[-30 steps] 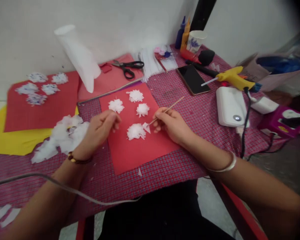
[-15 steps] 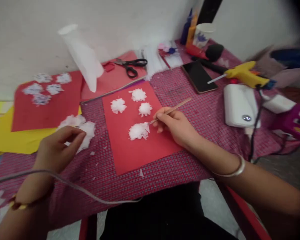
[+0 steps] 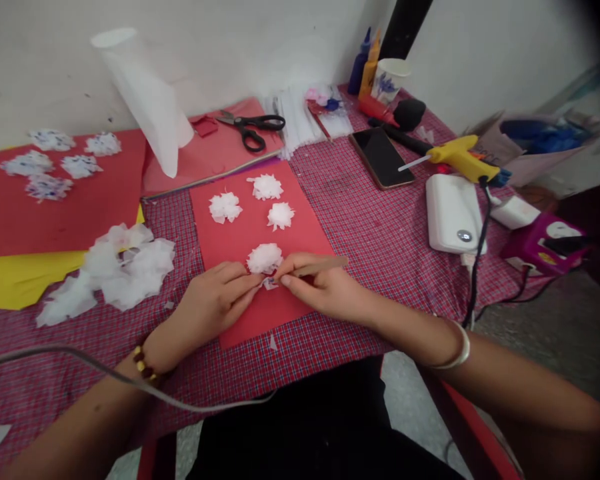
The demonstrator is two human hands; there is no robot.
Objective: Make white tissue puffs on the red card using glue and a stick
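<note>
Over a red sheet of paper, both hands meet in front of a white fluffy tissue puff. My left hand is closed, its fingertips pinching a small white tissue piece. My right hand grips a thin wooden stick; its fingertips touch the same piece, and the stick's lower end is hidden by the fingers. Three more puffs lie farther back on the sheet, one of them a rounded puff. Left of the sheet is a loose heap of white tissue pieces.
A grey cable crosses above my left forearm. Black-handled scissors, a phone, a yellow glue gun and a white power bank lie behind. Blue-flecked puffs rest on another red sheet at left.
My left hand went left to the tissue heap and came back to the red sheet with a small piece. My right hand moved slightly nearer me and the stick now lies flatter.
</note>
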